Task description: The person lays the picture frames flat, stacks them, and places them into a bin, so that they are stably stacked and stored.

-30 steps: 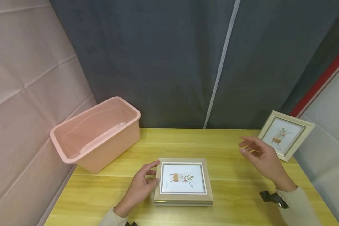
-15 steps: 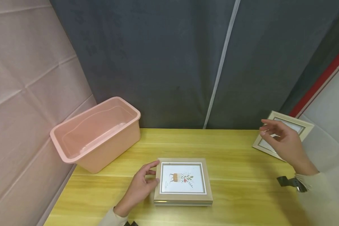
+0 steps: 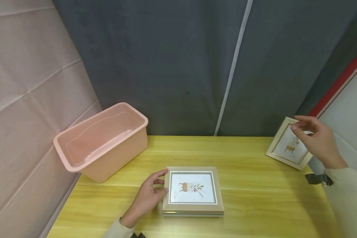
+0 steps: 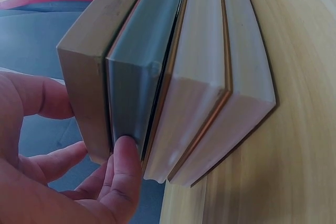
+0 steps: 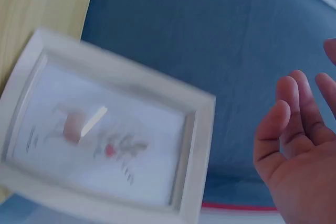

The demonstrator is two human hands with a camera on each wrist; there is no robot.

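In the head view, a stack of picture frames lies on the wooden table, the top one showing a potted-plant print. My left hand touches the stack's left side. The left wrist view shows several frames one on another; there my thumb presses the side of the second one and the other fingers meet the top one. At the far right, another cream frame stands tilted back on the table. My right hand overlaps its right part, holding nothing, fingers loosely bent; in the right wrist view it is apart from that frame.
A pink plastic bin stands at the back left, with nothing visible inside. A dark curtain hangs behind the table. Pale panels close off the left and right sides, with a red strip at the right.
My right hand has moved away to the right, off the upright frame's left side and across its front. The upright frame has turned or settled slightly. My left hand stays at the stack.
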